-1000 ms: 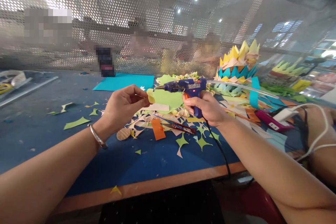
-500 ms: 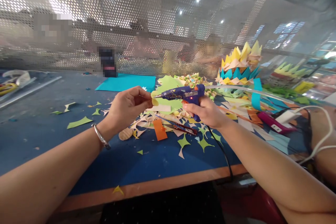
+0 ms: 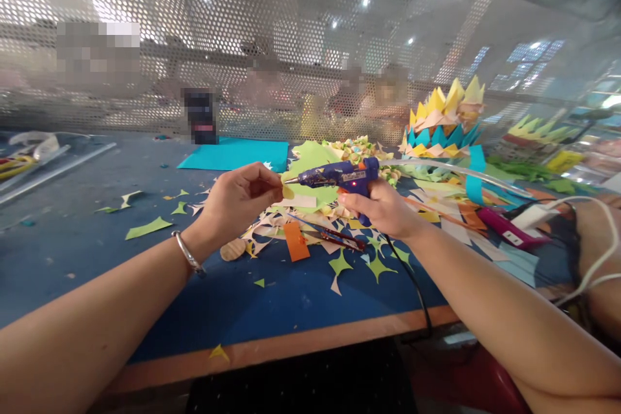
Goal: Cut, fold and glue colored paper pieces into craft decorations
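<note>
A blue hot glue gun (image 3: pixel 334 173) is gripped in my right hand (image 3: pixel 385 207), its nozzle pointing left and a small red light lit on its body. Between the thumb and fingers of my left hand (image 3: pixel 245 194) is a small pale-yellow paper piece (image 3: pixel 288 190). The nozzle tip meets or nearly touches that paper; whether they make contact I cannot tell. A long clear glue stick (image 3: pixel 436 163) runs out of the gun's back. Below the hands lie a pair of scissors (image 3: pixel 334 236) and an orange paper piece (image 3: pixel 295 240) among paper scraps.
Behind my left hand lies a turquoise sheet (image 3: pixel 237 154); a light-green sheet (image 3: pixel 313 158) is partly hidden by the gun. Layered paper crowns (image 3: pixel 444 119) stand at the back right. A magenta power strip (image 3: pixel 512 228) with white cables sits at right. A perforated metal screen (image 3: pixel 272 6) rises behind the table.
Both hands stay almost in place. The yellow paper piece has turned slightly against the nozzle, and less of it shows now.
</note>
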Demonstrator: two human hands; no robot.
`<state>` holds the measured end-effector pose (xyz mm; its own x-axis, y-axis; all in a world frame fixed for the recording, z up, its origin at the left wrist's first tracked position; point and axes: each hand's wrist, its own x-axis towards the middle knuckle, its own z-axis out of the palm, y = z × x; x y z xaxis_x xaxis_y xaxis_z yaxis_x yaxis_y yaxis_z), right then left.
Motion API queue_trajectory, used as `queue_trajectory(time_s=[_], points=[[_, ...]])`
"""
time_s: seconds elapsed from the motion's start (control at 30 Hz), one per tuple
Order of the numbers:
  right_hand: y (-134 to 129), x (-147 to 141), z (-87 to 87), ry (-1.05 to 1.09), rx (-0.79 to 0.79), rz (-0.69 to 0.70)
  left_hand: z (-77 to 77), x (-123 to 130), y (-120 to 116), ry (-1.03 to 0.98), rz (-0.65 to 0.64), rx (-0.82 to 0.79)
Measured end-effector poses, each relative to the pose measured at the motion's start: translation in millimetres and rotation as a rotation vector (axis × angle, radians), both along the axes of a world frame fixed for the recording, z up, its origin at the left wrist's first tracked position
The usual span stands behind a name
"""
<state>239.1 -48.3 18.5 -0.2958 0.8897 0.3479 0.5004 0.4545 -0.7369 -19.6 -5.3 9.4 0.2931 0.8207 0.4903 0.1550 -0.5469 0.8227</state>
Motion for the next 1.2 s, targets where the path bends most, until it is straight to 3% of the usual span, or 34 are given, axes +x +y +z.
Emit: queue_trajectory(time_s=[0.77, 1.0, 1.2], points=[[1.6, 0.1, 1.4, -0.033, 0.016, -0.002, 0.3, 0.0, 0.2, -0.020, -0.014, 0.011], [3.1, -2.0, 3.4, 0.064, -0.100, -0.035, 6.3, 0.5, -4.5, -0.081, 0.077, 0.098], [21.8, 4.1, -8.9, 0.202, -0.372, -0.162, 10.9, -0.2, -6.8, -0.110, 0.126, 0.114]])
